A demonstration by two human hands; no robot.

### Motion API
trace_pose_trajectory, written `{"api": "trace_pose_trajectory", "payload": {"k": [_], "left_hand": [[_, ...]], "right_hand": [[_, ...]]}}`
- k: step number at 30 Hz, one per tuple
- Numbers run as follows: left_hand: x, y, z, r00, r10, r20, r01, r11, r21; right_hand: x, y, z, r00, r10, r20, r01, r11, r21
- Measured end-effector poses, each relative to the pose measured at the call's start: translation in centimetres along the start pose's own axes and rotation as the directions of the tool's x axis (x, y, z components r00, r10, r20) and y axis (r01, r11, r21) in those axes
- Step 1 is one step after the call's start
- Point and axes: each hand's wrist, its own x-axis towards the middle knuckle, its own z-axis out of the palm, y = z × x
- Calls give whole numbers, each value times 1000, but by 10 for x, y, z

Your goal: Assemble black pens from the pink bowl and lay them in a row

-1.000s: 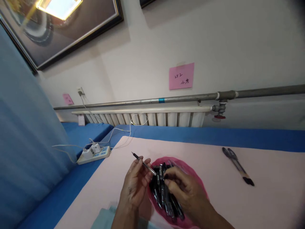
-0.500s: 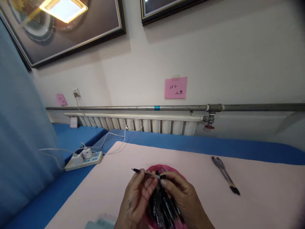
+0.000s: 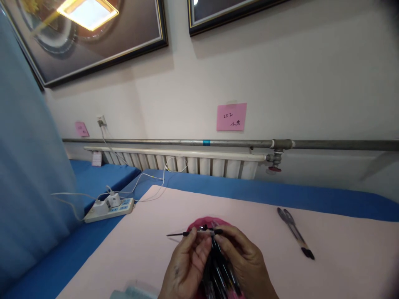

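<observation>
My left hand [image 3: 187, 265] and my right hand [image 3: 243, 261] meet low in the middle of the view over a pile of black pens [image 3: 220, 272] that lies in a pink-red tray [image 3: 199, 224]. Both hands pinch one thin black pen [image 3: 183, 234], which lies level with its tip pointing left. My left fingers are closed round its shaft; my right thumb and forefinger press on its right end. The hands hide most of the tray and the pile.
Two pens [image 3: 294, 232] lie side by side on the pale pink sheet [image 3: 343, 257] at the right. A white power strip [image 3: 109, 205] with plugs and cables rests on the blue surface [image 3: 77, 257] at left. A radiator [image 3: 187, 160], a pipe and a blue curtain [image 3: 28, 187] border the area.
The view has tilted up, so hands and tray sit lower in frame. The held pen has swung from pointing up-left to lying level, and both hands have closed on it.
</observation>
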Motion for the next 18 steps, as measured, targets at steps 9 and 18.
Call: {"api": "trace_pose_trajectory", "payload": {"k": [9, 18], "left_hand": [[-1, -3, -1, 1000, 25, 15, -26, 999, 22], [-1, 4, -2, 975, 204, 87, -216, 961, 175]], "right_hand": [[-1, 1, -4, 998, -22, 60, 24, 999, -23], [-3, 10, -7, 988, -126, 89, 137, 981, -134]]}}
